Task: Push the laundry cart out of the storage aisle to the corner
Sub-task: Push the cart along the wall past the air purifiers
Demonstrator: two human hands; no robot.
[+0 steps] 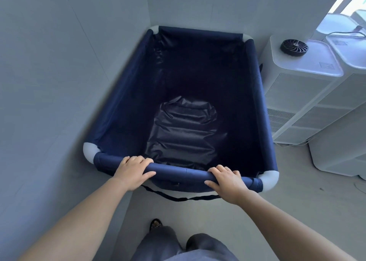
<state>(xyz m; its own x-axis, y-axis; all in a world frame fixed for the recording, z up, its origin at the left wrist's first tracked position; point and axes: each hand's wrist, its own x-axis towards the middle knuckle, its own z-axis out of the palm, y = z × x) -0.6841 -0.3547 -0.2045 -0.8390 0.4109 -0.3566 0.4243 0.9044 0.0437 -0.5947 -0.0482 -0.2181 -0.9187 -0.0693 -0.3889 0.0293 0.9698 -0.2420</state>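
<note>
The laundry cart is a deep navy fabric bin with white corner joints. It stands in the room's corner, its left side against the wall and its far end near the back wall. The bin holds nothing but its crinkled liner. My left hand grips the near rim bar toward its left end, fingers curled over the top and thumb below. My right hand grips the same bar toward its right end. A dark strap hangs below the bar.
A grey wall runs close along the left. White appliance units stand right of the cart, one with a small black fan on top. Bare floor lies at the near right. My legs and a foot show below.
</note>
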